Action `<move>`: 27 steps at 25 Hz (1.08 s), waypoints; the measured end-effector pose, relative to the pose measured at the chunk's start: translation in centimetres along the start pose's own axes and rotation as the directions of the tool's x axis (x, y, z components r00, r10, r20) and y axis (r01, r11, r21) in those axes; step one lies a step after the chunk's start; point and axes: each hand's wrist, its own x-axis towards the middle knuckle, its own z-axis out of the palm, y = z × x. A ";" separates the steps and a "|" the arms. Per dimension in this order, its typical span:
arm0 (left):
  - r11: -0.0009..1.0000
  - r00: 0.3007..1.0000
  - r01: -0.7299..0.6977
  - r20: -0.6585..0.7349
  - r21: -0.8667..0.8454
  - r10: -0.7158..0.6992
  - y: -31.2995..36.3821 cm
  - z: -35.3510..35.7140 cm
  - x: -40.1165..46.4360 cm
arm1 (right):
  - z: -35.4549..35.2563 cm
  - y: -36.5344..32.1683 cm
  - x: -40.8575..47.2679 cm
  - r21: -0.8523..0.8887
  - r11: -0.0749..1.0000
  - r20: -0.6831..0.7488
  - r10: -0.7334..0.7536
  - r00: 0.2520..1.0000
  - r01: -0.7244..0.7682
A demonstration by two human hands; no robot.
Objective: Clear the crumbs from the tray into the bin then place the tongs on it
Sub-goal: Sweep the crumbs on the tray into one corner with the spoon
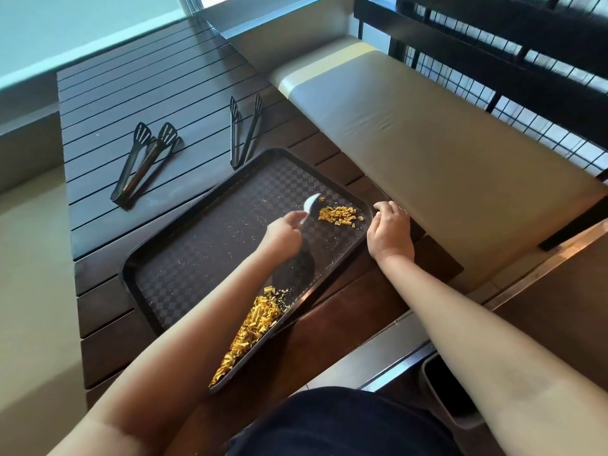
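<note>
We are leaning over a slatted table [138, 103], the largest thing in view, with a bench [427, 153] running along it at 2 o'clock. The tray [184, 274] is lying askew on the table, its near corner jutting past the table edge toward us.

Our left arm is reaching from 7 o'clock across the tray, the forearm covering part of the near pile. The left hand [283, 233] is curling its fingers round the handle of a white spoon [311, 204], whose bowl is pointing toward 1 o'clock and sitting just beside the far crumbs. Our right arm is coming in from 4 o'clock, and the right hand [390, 232] is gripping the tray's rim at its right corner, fingers hooked over the edge.

The crumbs are lying in two heaps: a long near pile [253, 327] against the tray's rim at 6 o'clock from the left hand, and a small far pile [339, 216] between our two hands, at 3 o'clock from the spoon hand. Fine specks are scattering over the rest of the tray.

The bin [450, 393] is standing on the floor at 5 o'clock, below our right forearm, only partly showing.

Two tongs are resting on the table beyond the tray: left tongs [141, 162] at 10 o'clock, well apart from the tray, and right tongs [243, 130] at 12 o'clock, their hinge end just beside the tray's far rim.
</note>
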 end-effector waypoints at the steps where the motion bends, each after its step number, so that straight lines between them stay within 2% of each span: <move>1: 0.999 0.997 -0.039 0.069 0.022 0.038 0.1 0.6 -0.4 | 0.0 0.0 0.0 -0.002 1.000 -0.001 -0.004 1.000 0.004; 3: 0.996 0.991 -0.089 0.107 0.026 0.086 0.4 1.0 -0.5 | 0.0 0.0 0.0 -0.007 1.000 -0.002 -0.012 1.000 0.012; 6: 0.999 0.999 -0.023 -0.048 -0.048 0.021 0.9 0.0 0.2 | 0.1 0.0 -0.1 -0.019 1.000 0.004 -0.021 1.000 0.021; 8: 1.000 0.997 -0.002 -0.077 0.001 0.002 0.9 -0.3 0.4 | 0.1 0.1 -0.1 -0.029 0.999 0.012 -0.020 1.000 0.021; 15: 0.971 0.976 -0.163 0.172 0.173 0.133 1.5 1.6 -0.5 | 0.0 0.0 0.1 -0.037 0.999 0.012 -0.022 1.000 0.023; 17: 0.980 0.981 -0.154 0.137 0.122 0.137 1.6 1.1 -0.4 | -0.1 0.1 0.1 -0.036 0.999 0.009 -0.026 1.000 0.026; 19: 0.994 0.994 -0.105 0.028 0.043 0.104 1.7 0.3 0.0 | -0.1 0.0 0.1 -0.034 0.999 0.006 -0.028 1.000 0.029; 21: 0.994 0.997 -0.077 -0.016 0.080 0.078 1.8 0.2 0.1 | 0.0 0.1 0.0 -0.039 0.999 0.006 -0.029 1.000 0.029; 27: 0.950 0.965 -0.208 0.210 0.231 0.160 2.1 1.3 -1.1 | 0.0 0.1 0.1 -0.041 0.999 0.016 -0.026 1.000 0.027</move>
